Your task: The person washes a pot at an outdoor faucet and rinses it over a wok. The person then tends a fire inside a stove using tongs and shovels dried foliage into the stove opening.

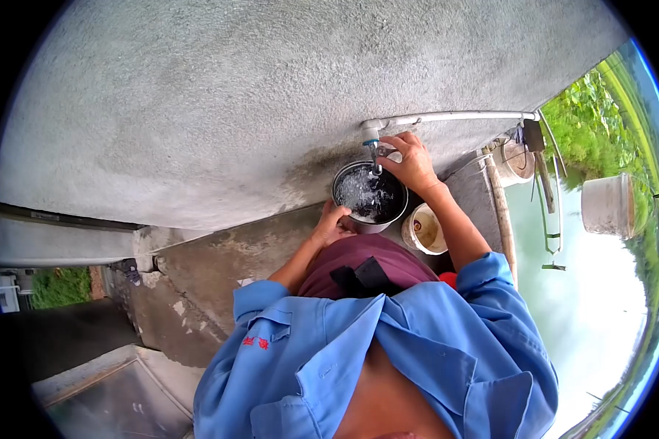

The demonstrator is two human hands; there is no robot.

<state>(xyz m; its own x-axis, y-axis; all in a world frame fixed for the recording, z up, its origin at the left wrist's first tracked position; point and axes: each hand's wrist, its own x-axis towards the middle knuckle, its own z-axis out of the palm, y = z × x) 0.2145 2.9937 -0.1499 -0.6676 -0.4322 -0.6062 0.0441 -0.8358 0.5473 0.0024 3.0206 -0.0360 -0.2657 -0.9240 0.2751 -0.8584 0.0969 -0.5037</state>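
Water splashes into a dark-lined round pot (400,212) under a metal tap (375,152) on the wall. My left hand (329,225) grips the pot's near-left rim, thumb on top and fingers down its outer side. At the tap, my right hand (411,162) has its thumb and fingers closed around the handle. Bubbles and foam cover much of the water in the pot. What supports the pot from below is hidden.
A white pipe (461,115) runs along the rough grey wall (220,102) to the tap. A pale bucket (425,228) stands right of the pot. Farther right are a bamboo pole (499,212), green water (542,293) and a hanging white bucket (606,207).
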